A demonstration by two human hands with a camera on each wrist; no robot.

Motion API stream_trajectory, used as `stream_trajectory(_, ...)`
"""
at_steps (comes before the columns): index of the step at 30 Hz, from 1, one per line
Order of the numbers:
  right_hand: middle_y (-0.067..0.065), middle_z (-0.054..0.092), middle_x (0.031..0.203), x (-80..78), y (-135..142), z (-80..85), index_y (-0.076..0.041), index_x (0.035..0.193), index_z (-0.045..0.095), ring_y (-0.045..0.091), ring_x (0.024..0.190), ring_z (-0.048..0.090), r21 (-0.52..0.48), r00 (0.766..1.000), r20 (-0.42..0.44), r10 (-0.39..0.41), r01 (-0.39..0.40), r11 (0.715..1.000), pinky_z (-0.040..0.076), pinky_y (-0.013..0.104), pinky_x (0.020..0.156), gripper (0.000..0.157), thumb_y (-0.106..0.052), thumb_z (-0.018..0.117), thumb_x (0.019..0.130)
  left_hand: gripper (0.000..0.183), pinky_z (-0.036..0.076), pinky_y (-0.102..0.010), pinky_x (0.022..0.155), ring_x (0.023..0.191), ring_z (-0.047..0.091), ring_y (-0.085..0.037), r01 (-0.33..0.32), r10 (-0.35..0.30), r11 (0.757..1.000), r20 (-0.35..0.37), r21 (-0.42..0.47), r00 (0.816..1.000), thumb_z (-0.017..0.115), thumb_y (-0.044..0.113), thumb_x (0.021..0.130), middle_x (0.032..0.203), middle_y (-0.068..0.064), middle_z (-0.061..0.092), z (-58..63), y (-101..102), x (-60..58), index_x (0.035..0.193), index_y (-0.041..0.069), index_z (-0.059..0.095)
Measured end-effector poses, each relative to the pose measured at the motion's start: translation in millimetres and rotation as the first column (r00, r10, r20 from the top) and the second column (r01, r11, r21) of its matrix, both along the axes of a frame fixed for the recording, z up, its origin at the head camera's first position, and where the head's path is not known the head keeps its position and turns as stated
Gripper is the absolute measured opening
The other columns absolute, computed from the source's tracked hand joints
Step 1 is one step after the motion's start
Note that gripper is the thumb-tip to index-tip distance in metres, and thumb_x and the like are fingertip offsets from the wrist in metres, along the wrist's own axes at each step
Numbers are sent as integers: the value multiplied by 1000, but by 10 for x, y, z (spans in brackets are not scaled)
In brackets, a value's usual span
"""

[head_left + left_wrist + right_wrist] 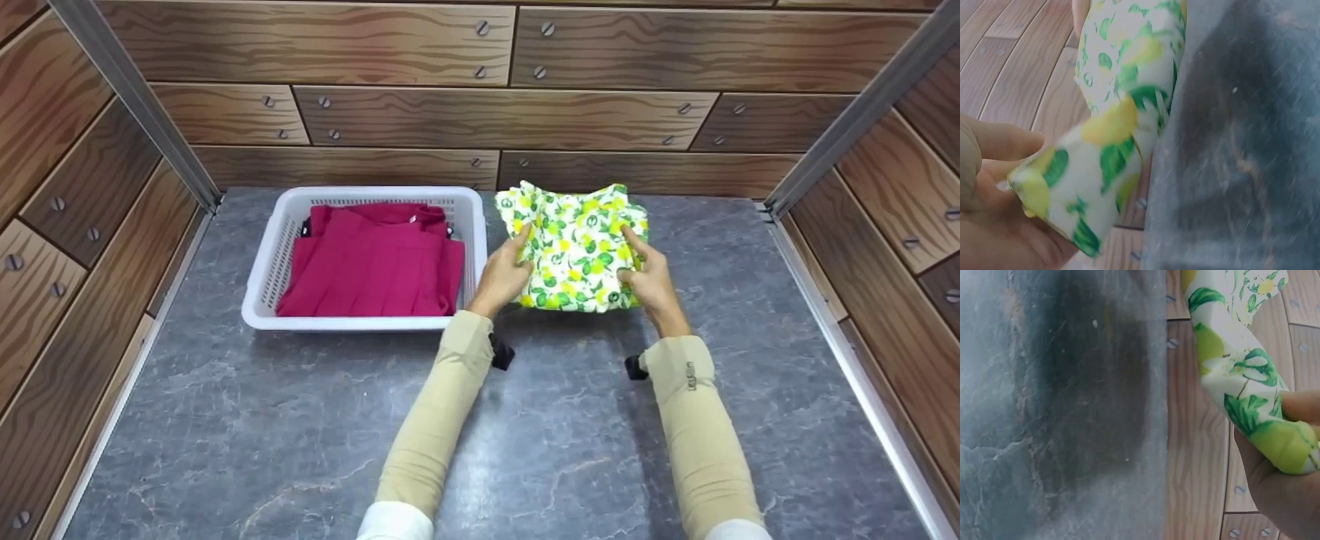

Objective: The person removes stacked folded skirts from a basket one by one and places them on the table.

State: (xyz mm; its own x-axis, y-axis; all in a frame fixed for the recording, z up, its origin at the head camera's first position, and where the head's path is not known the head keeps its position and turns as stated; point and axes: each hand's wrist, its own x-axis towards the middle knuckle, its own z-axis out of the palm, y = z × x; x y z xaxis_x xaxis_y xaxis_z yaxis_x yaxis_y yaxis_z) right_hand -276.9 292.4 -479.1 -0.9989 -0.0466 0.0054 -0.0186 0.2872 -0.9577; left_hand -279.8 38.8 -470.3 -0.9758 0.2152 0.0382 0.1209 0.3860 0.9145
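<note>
A folded white cloth garment [574,255] printed with yellow lemons and green leaves is held up between both hands, right of the basket. My left hand [501,274] grips its left side, thumb on the near face. On the opposite side my right hand [651,279] grips the right edge in the same way. In the left wrist view the printed cloth [1112,135] bends down from the fingers, over a shadow on the tabletop. The right wrist view shows its rolled edge [1252,394] pinched between thumb and fingers.
A white plastic basket [255,300] stands on the left, beside my left hand, with folded magenta clothes [371,262] inside. The grey marbled tabletop [300,435] is bounded by wood-patterned panels [405,116] at the back and sides, with metal posts [139,105] at the corners.
</note>
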Motion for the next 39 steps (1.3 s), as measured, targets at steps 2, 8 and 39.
stream_trajectory(2, 8, 18, 167, -16, 11, -39, -8, 160, 25, 24, 151, 15, 10, 1000, 0, -4, 4, 1000, 35, 23, 51, 83, 23, 43, 85, 63, 25, -39, 120, 150, 25, -27, -5, 5, 1000, 20, -21, 1000, 53, 5, 100, 161, -9, 35, -31, 77, 5, 160, 15, 32)
stream_trajectory(8, 13, 21, 166, -71, 1, -164, -3, 159, 27, 29, 153, 9, 51, 1000, -28, 1, 0, 999, 32, 21, 49, 84, 25, 40, 80, 62, 30, -41, 117, 150, 23, -29, -63, 68, 996, 87, -64, 994, 49, 7, 101, 163, -14, 28, -140, 236, 7, 160, 12, 29)
stream_trajectory(39, 29, 63, 115, -31, -293, -299, 10, 126, 60, 45, 102, 61, 780, 960, 264, 93, -269, 565, 51, 55, 87, 42, -18, 67, 95, 54, 25, -56, 118, 147, 29, -37, 165, -97, 890, 176, -425, 979, 56, 27, 104, 160, -13, 37, -390, 295, 75, 154, 8, 45)
